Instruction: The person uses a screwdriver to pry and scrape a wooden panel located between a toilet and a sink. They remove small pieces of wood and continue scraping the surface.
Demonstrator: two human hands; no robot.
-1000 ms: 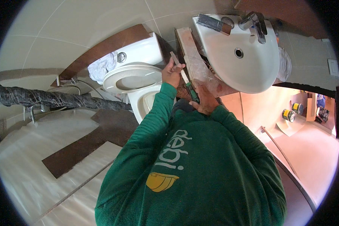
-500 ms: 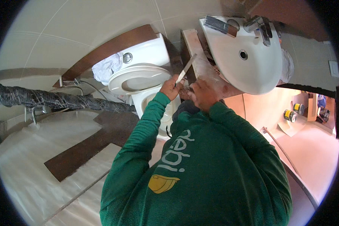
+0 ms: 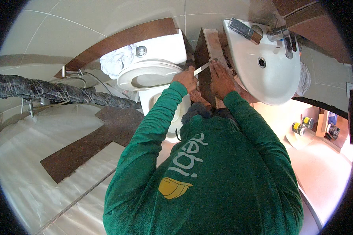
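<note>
Left hand (image 3: 186, 78) closed around flat blade tool (image 3: 203, 67), tip reaching right onto wooden board (image 3: 211, 47). Right hand (image 3: 220, 78) flat, pressing board just beyond tip. Risk: blade slips toward right fingers; board shifts against sink (image 3: 262, 66).

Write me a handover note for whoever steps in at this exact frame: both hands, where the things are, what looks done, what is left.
Left hand: closed on a thin flat blade-like tool, its tip at the pale edge of the upright wooden panel.
Right hand: flat against that panel, steadying it; holds nothing.
The panel stands between the toilet and the white sink.
Done: panel is upright in the gap.
Left: the work along the panel edge appears unfinished; I cannot tell what the tool is doing.
</note>
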